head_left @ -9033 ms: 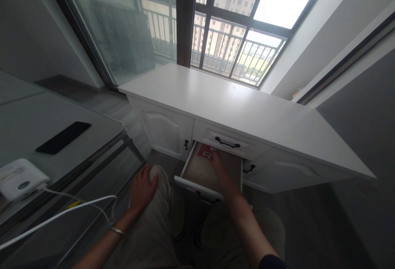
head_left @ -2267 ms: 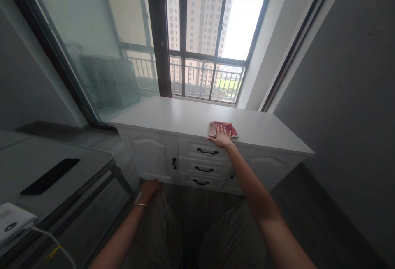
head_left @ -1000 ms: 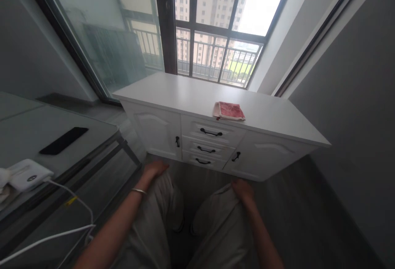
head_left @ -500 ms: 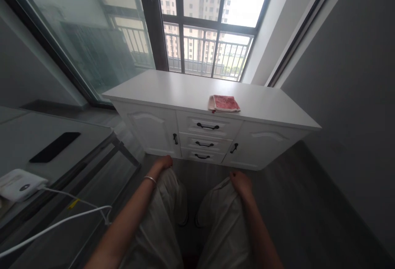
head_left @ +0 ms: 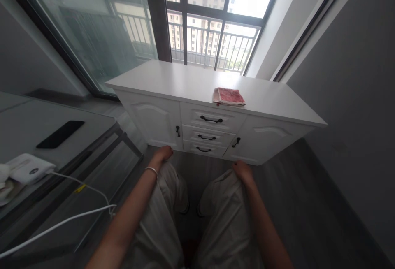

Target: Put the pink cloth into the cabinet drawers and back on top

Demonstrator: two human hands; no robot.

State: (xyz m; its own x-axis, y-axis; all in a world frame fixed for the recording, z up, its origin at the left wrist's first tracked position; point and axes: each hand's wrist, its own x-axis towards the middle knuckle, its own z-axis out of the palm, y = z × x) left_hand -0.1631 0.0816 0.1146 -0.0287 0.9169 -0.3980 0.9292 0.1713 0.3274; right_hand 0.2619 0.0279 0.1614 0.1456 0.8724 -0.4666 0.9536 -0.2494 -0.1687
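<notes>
White sideboard bears a folded red towel while our hands rest on our knees, their closure unclear.

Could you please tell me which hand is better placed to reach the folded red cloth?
Probably the right hand: the folded red cloth lies almost straight ahead of it, while the left hand rests farther left.

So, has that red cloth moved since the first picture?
Yes, upward. The red cloth was below the uppermost drawer handle; now it lies on the cabinet top, above that handle.
</notes>
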